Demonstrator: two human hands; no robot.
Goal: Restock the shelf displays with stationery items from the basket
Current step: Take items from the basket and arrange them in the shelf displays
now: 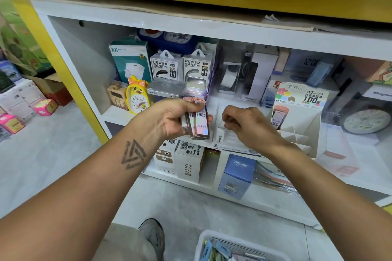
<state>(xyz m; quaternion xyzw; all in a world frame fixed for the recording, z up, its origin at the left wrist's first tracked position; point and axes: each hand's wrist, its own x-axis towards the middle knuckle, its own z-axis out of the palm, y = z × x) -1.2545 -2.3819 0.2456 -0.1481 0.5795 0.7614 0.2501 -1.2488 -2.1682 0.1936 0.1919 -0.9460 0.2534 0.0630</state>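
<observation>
Holding stack of lead cases (198, 122) in left hand (169, 118), centre frame, thumb clamped over top. Right hand (248, 126) curled, contents unclear. Display box (297, 116) right of centre; basket (239, 246) bottom. Risk: loose stack fanning, case dropping mid-transfer.

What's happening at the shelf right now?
A person is restocking a shelf. The left hand grips a small stack of lead-refill cases in front of the shelf. The right hand reaches, fingers curled, toward the white display stand; whether it pinches anything is unclear. One case already sits in the stand's upper-left slot. The basket with more stock is on the floor below.
</observation>
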